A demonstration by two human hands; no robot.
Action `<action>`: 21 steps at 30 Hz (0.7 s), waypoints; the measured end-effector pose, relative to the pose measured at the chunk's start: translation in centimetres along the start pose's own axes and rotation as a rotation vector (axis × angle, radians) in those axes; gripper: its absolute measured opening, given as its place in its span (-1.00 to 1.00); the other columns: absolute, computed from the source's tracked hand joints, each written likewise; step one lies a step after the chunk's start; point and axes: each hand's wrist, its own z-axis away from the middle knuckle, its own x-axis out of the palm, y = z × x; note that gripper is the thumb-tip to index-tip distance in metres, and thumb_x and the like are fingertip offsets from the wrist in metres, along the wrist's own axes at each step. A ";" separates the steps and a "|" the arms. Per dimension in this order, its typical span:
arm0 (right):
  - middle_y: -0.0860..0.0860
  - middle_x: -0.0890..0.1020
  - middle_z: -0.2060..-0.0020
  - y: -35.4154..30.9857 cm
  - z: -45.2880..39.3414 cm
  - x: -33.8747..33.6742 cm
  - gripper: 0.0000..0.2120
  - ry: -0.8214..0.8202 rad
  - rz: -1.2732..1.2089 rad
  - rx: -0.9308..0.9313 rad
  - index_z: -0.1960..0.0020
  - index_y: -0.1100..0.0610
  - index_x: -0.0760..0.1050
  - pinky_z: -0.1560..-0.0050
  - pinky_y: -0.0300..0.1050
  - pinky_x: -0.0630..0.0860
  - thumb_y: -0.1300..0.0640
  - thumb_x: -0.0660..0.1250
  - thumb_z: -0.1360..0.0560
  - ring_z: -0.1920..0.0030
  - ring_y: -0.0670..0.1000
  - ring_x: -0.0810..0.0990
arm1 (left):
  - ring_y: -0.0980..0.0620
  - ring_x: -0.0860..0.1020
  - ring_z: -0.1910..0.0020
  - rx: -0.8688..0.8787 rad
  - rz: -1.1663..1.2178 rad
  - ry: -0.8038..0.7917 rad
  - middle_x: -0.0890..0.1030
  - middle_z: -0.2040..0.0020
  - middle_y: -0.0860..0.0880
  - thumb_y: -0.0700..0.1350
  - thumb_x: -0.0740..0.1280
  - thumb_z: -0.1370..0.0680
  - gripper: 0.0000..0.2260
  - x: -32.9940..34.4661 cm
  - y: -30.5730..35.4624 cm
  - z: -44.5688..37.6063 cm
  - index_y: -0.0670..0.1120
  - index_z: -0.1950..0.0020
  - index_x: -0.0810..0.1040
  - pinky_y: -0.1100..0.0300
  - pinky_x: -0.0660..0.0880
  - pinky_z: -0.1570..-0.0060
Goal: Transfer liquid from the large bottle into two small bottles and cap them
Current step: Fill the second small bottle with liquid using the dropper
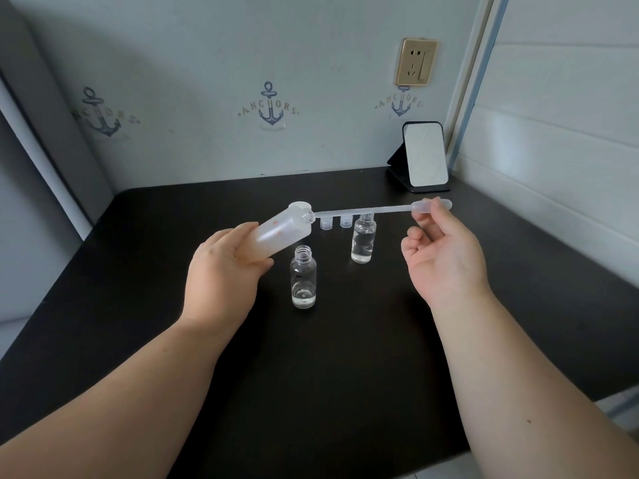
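Here, near the middle of the frame, the left hand [221, 267] is wrapped around the base of the large bottle [276, 235], a frosted one tilted with its open neck pointing up and to the right. The right hand [439, 250], at centre right, pinches the bulb of a long plastic pipette [366, 210] between thumb and forefinger, its other fingers loosely curled. The pipette lies almost level across the frame, its tip at the mouth of the large bottle; whether it reaches inside cannot be told.

Two small bottles of clear glass stand upright and uncapped on the black worktop [345, 357]. The nearer small bottle [303, 278], just below the large bottle's neck, holds a shallow layer of liquid. The farther small bottle [363, 240], to its upper right, is mostly full. Behind them, under the pipette, sit two small clear caps [336, 221] side by side, and a white cap [299, 206] shows just behind the large bottle. A small mirror [426, 157] stands at the upper right corner of the worktop.
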 end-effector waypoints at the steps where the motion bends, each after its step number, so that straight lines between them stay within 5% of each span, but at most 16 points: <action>1: -0.01 0.69 0.18 -0.1 0.0 0.0 -0.79 0.019 -0.022 0.002 0.23 0.11 0.70 0.31 -0.26 0.46 0.14 0.43 -0.57 0.37 -0.07 0.51 | 0.12 0.46 -0.14 -0.001 0.004 0.009 0.53 -0.10 0.19 -0.09 0.50 -0.49 -0.56 0.0 0.1 0.0 0.11 -0.35 0.55 0.29 0.33 -0.11; 5: 0.01 0.68 0.23 -0.3 0.0 0.1 -0.72 0.072 -0.090 0.001 0.30 0.07 0.70 0.31 -0.25 0.47 0.19 0.42 -0.57 0.35 -0.06 0.56 | 0.18 0.47 0.03 -0.028 0.046 0.023 0.56 -0.02 0.19 -0.05 0.48 -0.49 -0.64 -0.1 0.1 0.0 0.18 -0.26 0.55 0.40 0.30 0.10; 11: 0.02 0.65 0.25 -0.2 0.0 0.1 -0.78 0.077 -0.135 0.012 0.24 0.11 0.66 0.33 -0.24 0.45 0.19 0.41 -0.57 0.36 -0.04 0.54 | 0.29 0.53 0.06 -0.094 0.169 0.042 0.56 0.07 0.32 0.01 0.48 -0.49 -0.70 -0.2 0.1 0.0 0.31 -0.08 0.45 0.27 0.41 0.15; 14: 0.02 0.63 0.26 -0.2 -0.1 0.1 -0.88 0.077 -0.142 0.016 0.15 0.15 0.61 0.34 -0.24 0.42 0.19 0.41 -0.56 0.37 -0.05 0.48 | 0.22 0.58 0.06 -0.148 0.221 0.036 0.58 0.06 0.28 0.05 0.50 -0.49 -0.67 0.0 0.0 0.0 0.28 -0.14 0.46 0.21 0.51 0.11; 21: 0.00 0.64 0.27 -0.1 -0.2 0.1 -0.76 0.060 -0.122 0.013 0.28 0.17 0.65 0.35 -0.25 0.40 0.20 0.40 -0.55 0.39 -0.06 0.44 | 0.59 0.45 0.13 -0.162 0.225 0.034 0.53 0.09 0.30 0.06 0.50 -0.50 -0.65 0.2 0.1 -0.1 0.26 -0.15 0.39 0.40 0.35 0.24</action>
